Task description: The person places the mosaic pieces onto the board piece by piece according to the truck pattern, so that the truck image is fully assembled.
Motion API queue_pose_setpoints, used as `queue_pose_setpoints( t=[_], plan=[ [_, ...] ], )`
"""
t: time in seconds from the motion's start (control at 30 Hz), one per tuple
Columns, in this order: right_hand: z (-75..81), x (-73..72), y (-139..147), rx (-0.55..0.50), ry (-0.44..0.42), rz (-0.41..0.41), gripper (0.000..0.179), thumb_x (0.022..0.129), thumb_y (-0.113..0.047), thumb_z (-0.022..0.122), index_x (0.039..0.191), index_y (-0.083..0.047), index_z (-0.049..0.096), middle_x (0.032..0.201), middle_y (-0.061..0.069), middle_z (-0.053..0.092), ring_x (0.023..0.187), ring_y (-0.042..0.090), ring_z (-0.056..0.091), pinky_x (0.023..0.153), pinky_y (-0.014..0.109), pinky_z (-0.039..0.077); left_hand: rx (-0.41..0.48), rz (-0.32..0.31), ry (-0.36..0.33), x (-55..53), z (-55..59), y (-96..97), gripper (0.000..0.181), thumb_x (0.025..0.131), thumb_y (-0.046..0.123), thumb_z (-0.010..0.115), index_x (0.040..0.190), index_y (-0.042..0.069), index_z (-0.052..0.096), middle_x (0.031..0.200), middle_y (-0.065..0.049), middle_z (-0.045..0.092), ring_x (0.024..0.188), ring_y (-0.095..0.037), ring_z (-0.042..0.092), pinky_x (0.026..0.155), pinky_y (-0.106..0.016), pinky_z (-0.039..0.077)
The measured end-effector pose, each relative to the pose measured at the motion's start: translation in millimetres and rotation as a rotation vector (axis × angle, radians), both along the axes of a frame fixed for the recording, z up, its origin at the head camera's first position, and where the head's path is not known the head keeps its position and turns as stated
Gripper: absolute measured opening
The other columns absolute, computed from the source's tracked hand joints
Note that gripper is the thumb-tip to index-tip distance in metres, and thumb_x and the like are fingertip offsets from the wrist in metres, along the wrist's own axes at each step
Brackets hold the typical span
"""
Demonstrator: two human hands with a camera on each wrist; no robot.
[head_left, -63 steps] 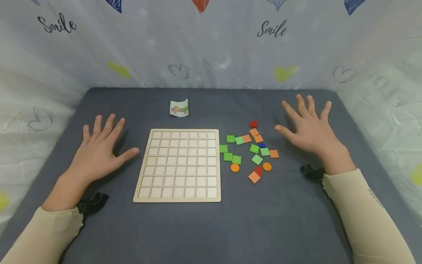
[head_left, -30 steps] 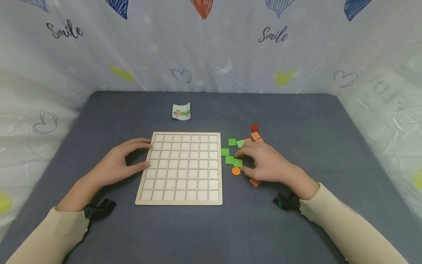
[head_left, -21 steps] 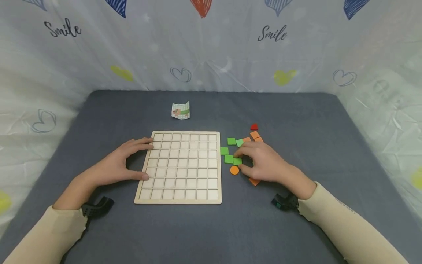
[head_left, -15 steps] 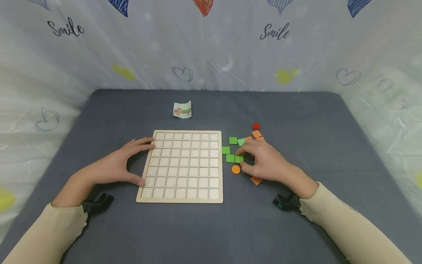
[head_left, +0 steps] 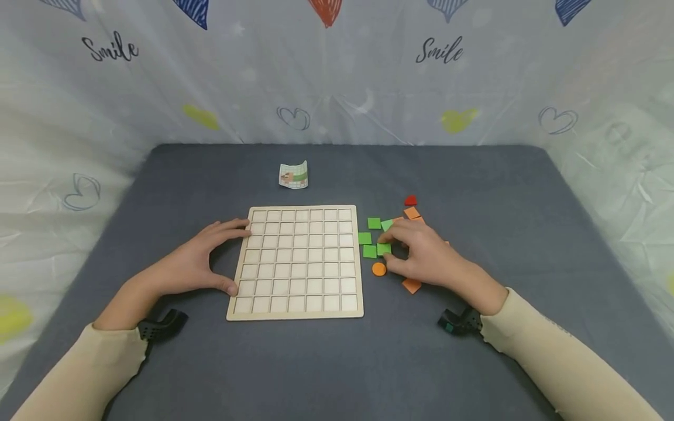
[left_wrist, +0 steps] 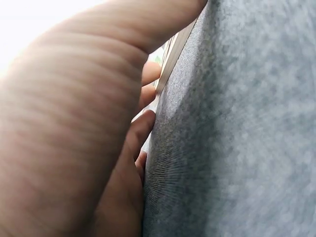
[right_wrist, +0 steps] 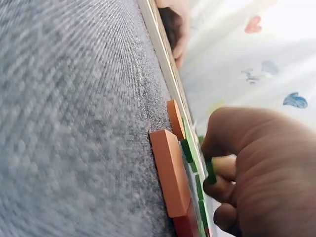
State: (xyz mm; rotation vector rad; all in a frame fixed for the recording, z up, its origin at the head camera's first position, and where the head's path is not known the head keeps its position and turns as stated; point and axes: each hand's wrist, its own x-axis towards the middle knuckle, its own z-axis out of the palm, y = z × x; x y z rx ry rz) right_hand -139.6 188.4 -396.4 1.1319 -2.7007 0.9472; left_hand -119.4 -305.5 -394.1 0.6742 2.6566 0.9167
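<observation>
A square wooden grid board [head_left: 295, 316] lies on the dark table. At its left edge is my left hand [head_left: 184, 263], with thumb and fingertips spread along the rim; in the left wrist view the thumb side hides much of the board. To the board's right, my right hand [head_left: 423, 251] pinches a green square tile [head_left: 384, 249] between thumb and fingers. The right wrist view shows this green tile [right_wrist: 211, 171] between the fingertips, just above the others. Green tiles [head_left: 370, 251] and an orange round tile [head_left: 379, 269] lie close by. Some tiles are hidden beneath the right hand.
A small picture card [head_left: 293, 175] with a printed grid lies behind the board. Near the right hand lie a red tile [head_left: 411, 200] and orange square tiles [head_left: 412, 285]. A patterned white curtain [head_left: 337, 76] hangs behind the table.
Both hands have come in from the table's sides to the board and tiles. The left thumb slid toward the front along the rim. The board shifted slightly right and turned; one green tile is now pinched.
</observation>
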Motion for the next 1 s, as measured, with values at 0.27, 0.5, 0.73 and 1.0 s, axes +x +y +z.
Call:
queue_pose_setpoints(
  t=[0.27,0.5,0.73,1.0],
  plan=[
    [-4.3,14.1,-15,-0.101,-0.018,0.072,0.023,0.091,-0.01,0.08,0.113,-0.015,0.082,0.109,-0.008,0.073,0.094,0.011,0.061,0.079,0.033,0.053,0.026,-0.005,-0.02,3.6,2.2,0.4,0.11,0.071,0.045,0.105,0.165,0.02,0.052,0.18,-0.002,0.026,0.165,-0.053,0.003,0.124,-0.082,0.015],
    [-1.8,14.7,-32,-0.065,0.061,0.085,0.02,0.089,-0.014,0.08,0.109,-0.017,0.082,0.103,-0.011,0.07,0.092,0.011,0.06,0.083,0.035,0.052,0.033,-0.005,-0.014,0.5,-0.5,-1.1,0.112,0.072,0.042,0.104,0.167,0.024,0.049,0.181,0.001,0.024,0.166,-0.05,0.001,0.124,-0.082,0.014],
    [-2.4,6.9,-49,-0.045,0.092,0.05,0.016,0.092,-0.019,0.076,0.106,-0.017,0.083,0.102,-0.009,0.069,0.095,0.012,0.058,0.091,0.038,0.05,0.033,-0.012,-0.024,-1.2,6.1,0.5,0.11,0.074,0.043,0.103,0.167,0.02,0.049,0.181,-0.002,0.022,0.166,-0.05,-0.001,0.124,-0.082,0.013],
    [-4.2,7.0,-63,-0.013,0.125,0.05,0.019,0.094,-0.017,0.073,0.109,-0.016,0.085,0.096,-0.007,0.067,0.081,0.011,0.051,0.077,0.034,0.046,0.032,-0.009,-0.029,-0.8,0.5,0.0,0.11,0.073,0.044,0.103,0.167,0.025,0.048,0.181,0.001,0.022,0.166,-0.049,0.0,0.122,-0.083,0.014]
  ],
)
